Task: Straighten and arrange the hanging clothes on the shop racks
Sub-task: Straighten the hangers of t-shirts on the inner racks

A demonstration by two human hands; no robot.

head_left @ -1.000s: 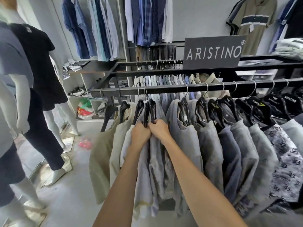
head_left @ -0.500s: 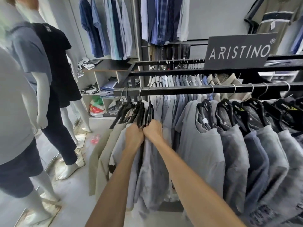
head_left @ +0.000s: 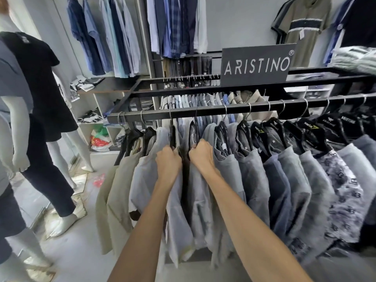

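A black rail point(head_left: 203, 112) carries a row of shirts on black hangers: beige ones point(head_left: 114, 190) at the left end, pale grey-blue ones point(head_left: 183, 220) in the middle, darker grey and patterned ones point(head_left: 305, 180) to the right. My left hand point(head_left: 167, 162) grips the shoulder of one pale shirt at its hanger. My right hand point(head_left: 201, 155) grips the neighbouring shirt's shoulder just to the right. A narrow dark gap shows between the two hands. The fingertips are hidden in the cloth.
Mannequins point(head_left: 46, 110) in dark clothes stand on the floor at the left. A sign reading ARISTINO point(head_left: 257, 65) sits on the upper rack bar. More shirts point(head_left: 175, 27) hang on the back wall, with shelves point(head_left: 95, 110) of folded items below.
My hands, close together before, have drawn slightly apart and parted the two shirts. The hangers at the left end now hang spread out. The view has swung right.
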